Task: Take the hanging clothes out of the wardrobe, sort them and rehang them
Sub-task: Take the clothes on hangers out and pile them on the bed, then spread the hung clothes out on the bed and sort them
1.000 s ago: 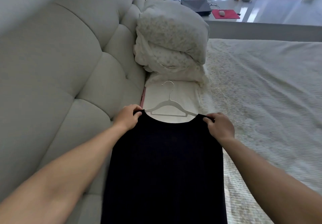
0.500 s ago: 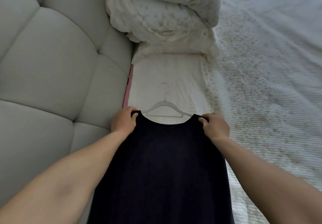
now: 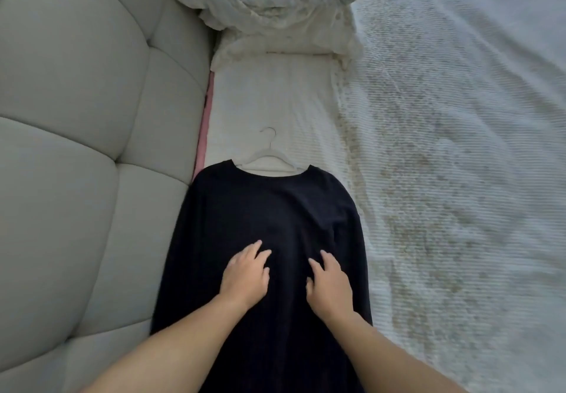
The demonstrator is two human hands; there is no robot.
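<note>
Black top lay flat on the bed, its hanger poking from the neck toward twelve o'clock. Left hand and right hand rested side by side on its middle, fingers spread, gripping nothing. Smoothing well probably meant stroking outward without shifting the hanger. A quilted headboard stood at nine o'clock; a folded duvet sat at twelve.

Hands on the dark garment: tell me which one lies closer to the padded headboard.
The left hand. It rests flat on the dark garment on the side toward the padded headboard; the right hand lies on the side toward the textured bedspread.
</note>
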